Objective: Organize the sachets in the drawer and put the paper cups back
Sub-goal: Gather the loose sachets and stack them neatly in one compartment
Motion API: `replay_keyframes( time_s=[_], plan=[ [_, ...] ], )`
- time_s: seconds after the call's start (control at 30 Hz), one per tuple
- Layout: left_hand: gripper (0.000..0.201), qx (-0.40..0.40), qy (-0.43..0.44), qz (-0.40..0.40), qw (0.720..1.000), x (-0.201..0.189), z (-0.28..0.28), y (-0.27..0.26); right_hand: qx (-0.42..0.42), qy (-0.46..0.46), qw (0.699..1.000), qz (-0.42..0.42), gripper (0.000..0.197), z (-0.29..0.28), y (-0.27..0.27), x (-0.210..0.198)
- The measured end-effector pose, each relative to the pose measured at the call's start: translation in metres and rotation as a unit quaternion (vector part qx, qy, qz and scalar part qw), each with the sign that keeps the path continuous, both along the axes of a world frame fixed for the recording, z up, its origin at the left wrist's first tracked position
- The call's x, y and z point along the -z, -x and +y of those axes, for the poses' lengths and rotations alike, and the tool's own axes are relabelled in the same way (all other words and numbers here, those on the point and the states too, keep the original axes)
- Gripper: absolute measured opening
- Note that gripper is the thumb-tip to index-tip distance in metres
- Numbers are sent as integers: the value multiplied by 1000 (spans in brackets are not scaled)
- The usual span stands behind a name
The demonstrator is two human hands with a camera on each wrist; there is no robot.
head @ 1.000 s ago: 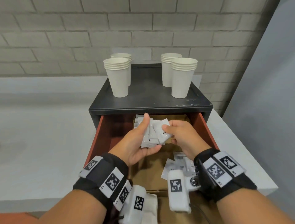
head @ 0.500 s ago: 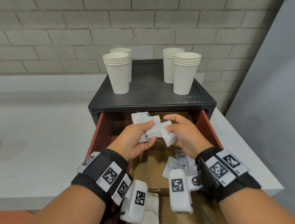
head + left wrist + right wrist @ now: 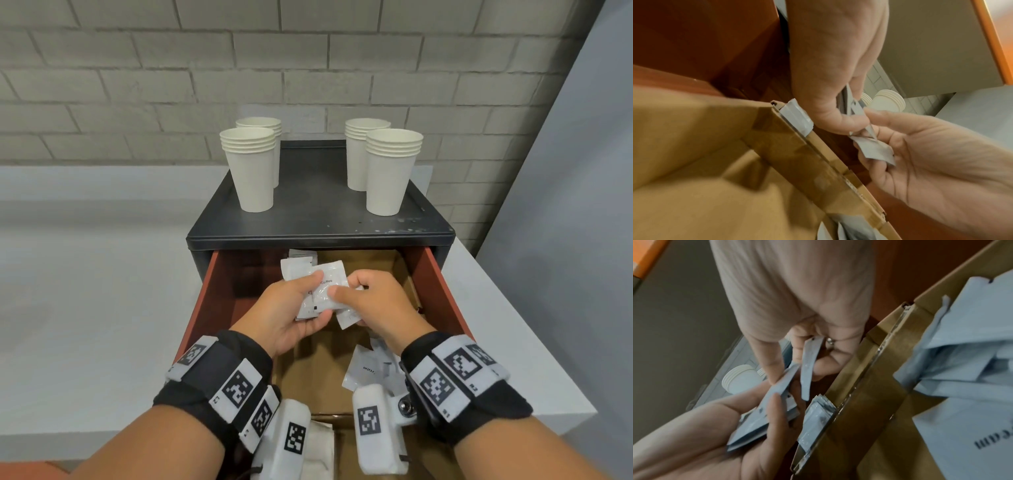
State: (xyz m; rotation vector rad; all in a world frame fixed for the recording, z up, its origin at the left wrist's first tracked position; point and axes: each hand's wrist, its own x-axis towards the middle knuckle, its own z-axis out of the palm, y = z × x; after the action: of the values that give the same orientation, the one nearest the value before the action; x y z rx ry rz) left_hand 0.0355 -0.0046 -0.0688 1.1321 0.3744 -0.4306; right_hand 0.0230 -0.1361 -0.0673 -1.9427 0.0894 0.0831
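White foil-paper sachets (image 3: 317,291) make up the small sheaf held above the open drawer (image 3: 442,291) in the head view, near the middle of the picture: the left hand (image 3: 291,315) cups the sheaf from 7 o'clock with its thumb laid across the top one, printed "Coffee", while the right hand (image 3: 373,305) pinches a sachet at the sheaf's 3 o'clock edge. More loose sachets (image 3: 370,370) lie on the cardboard liner (image 3: 308,373) toward 5 o'clock, and four stacks of paper cups (image 3: 390,171) stand on the black cabinet top (image 3: 318,212) at 12 o'clock, on the pale desk (image 3: 85,274). From the left wrist, the left hand (image 3: 830,68) shows a narrow grip, thumb and fingers nipping thin sachet edges (image 3: 851,104), and the right hand (image 3: 925,155) holds one crumpled sachet (image 3: 875,151) at 3 o'clock. From the right wrist, the right hand (image 3: 809,331) pinches a single sachet (image 3: 809,363) edge-on, the left hand (image 3: 735,426) fans the rest at 7 o'clock, and a filed row (image 3: 818,410) stands against a cardboard divider (image 3: 863,386). These packets look light, thin, slick and floppy, likely to slide over each other, so I would pinch them flat across the faces near the middle, squaring the edges first.
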Motion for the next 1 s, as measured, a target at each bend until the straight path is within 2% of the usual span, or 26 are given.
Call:
replay_keyframes(
  time_s=[0.2, 0.3, 0.4, 0.53, 0.63, 0.83, 0.93, 1.0],
  plan=[
    [38, -9, 15, 5, 1000, 1, 1, -4, 74, -5, 996, -46, 23, -13, -9, 1],
    [32, -59, 3, 6, 998, 1, 5, -6, 113, 14, 993, -41, 32, -16, -9, 5],
    [29, -98, -9, 8, 995, 3, 10, -7, 94, 33, 995, -25, 25, -14, -7, 9],
    [36, -41, -7, 34, 999, 4, 5, -3, 70, 86, 991, -79, 19, -5, -2, 5],
    [38, 5, 41, 61, 997, -1, -2, 2, 27, 80, 991, -108, 21, 4, 0, -2],
    [56, 36, 118, 58, 991, -4, -2, 5, 38, 56, 995, -68, 24, 14, -6, -8],
    [50, 35, 133, 51, 989, -7, -3, 7, 42, 61, 995, -69, 22, 14, -6, -10],
    [39, 29, 139, 48, 989, -8, -2, 10, 54, 54, 995, -65, 13, 12, -7, -13]
  ],
)
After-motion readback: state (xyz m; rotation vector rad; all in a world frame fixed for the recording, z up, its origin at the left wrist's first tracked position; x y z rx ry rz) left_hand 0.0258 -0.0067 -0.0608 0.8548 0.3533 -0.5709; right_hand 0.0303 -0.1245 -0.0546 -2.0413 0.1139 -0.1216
